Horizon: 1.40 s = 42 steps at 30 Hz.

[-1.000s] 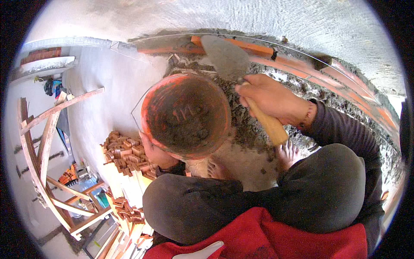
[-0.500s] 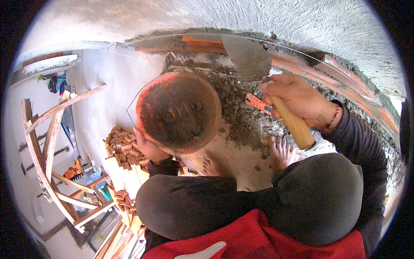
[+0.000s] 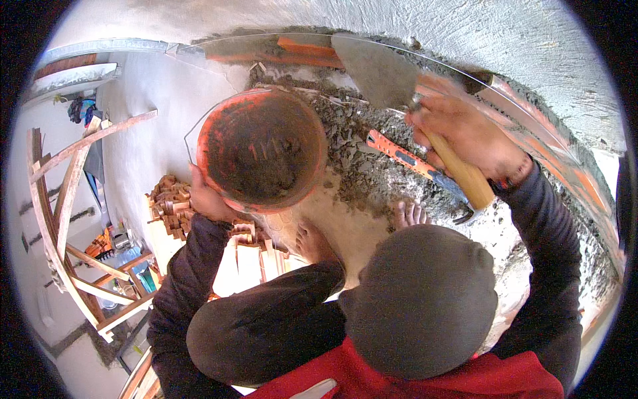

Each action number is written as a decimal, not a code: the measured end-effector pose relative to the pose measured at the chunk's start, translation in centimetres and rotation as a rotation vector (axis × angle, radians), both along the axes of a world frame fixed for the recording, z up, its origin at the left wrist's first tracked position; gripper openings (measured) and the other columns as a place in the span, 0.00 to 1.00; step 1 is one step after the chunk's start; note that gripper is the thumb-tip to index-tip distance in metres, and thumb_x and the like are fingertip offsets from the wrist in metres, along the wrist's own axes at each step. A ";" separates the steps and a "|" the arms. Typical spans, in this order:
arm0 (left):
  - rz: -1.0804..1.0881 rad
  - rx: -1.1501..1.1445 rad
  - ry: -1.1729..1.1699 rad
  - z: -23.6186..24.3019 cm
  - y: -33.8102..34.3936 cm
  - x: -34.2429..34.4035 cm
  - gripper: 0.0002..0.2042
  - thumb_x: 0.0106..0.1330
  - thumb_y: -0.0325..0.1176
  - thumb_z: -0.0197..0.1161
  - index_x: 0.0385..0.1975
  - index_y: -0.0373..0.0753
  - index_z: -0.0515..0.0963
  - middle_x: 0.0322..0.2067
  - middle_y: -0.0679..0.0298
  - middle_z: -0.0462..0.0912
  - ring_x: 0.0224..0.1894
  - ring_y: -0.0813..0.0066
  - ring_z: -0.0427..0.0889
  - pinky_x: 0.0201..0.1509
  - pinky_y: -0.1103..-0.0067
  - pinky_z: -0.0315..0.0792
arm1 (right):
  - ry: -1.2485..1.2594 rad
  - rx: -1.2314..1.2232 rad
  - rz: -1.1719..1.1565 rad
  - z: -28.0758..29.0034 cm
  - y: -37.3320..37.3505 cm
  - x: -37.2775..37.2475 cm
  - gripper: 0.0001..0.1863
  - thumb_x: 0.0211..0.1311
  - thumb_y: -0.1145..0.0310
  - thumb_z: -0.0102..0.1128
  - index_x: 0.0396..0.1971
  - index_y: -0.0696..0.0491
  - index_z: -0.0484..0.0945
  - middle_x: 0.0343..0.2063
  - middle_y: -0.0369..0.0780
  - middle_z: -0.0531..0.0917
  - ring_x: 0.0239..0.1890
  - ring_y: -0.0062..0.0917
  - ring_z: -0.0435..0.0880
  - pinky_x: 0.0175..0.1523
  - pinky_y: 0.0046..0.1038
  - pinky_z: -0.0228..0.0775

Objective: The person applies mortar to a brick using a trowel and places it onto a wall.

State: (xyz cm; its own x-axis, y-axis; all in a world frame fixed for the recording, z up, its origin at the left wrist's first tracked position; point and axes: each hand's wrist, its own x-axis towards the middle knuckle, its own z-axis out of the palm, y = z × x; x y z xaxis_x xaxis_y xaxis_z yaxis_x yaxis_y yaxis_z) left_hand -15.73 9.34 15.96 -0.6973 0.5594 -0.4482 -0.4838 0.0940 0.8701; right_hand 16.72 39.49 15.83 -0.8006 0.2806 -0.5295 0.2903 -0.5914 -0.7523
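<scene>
My left hand point(image 3: 211, 197) grips the lower left rim of an orange-red bucket point(image 3: 262, 149), its inside coated with dark mortar. The bucket's mouth faces me, and its wire handle hangs out on the left. In my right hand point(image 3: 475, 136) is a trowel, its wooden handle point(image 3: 458, 169) closed in my fingers. The broad grey trowel blade point(image 3: 377, 70) points away from me, over the brick strip at the wall's foot. Just under that hand a hammer point(image 3: 405, 157) with an orange patterned handle lies on the mortar rubble.
A taut string point(image 3: 312, 34) runs along the plastered wall point(image 3: 518, 33) above exposed orange bricks point(image 3: 531, 149). Mortar rubble point(image 3: 359, 176) covers the floor between my bare feet and the wall. Left are stacked small brick-brown pieces point(image 3: 169, 206) and a wooden trestle point(image 3: 63, 219).
My view has shifted, and my left forearm shows more. My right knee has moved inward. More of the hammer is uncovered beside my right hand. Both hands keep their holds.
</scene>
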 end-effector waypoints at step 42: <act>0.200 0.033 0.003 -0.2 1.2 1.0 0.30 0.76 0.53 0.32 0.62 0.35 0.67 0.61 0.53 0.72 0.62 0.52 0.72 0.68 0.60 0.65 | -0.262 0.049 -0.149 -2.8 -4.1 8.9 0.07 0.72 0.66 0.48 0.39 0.53 0.70 0.20 0.33 0.72 0.17 0.15 0.71 0.20 0.21 0.64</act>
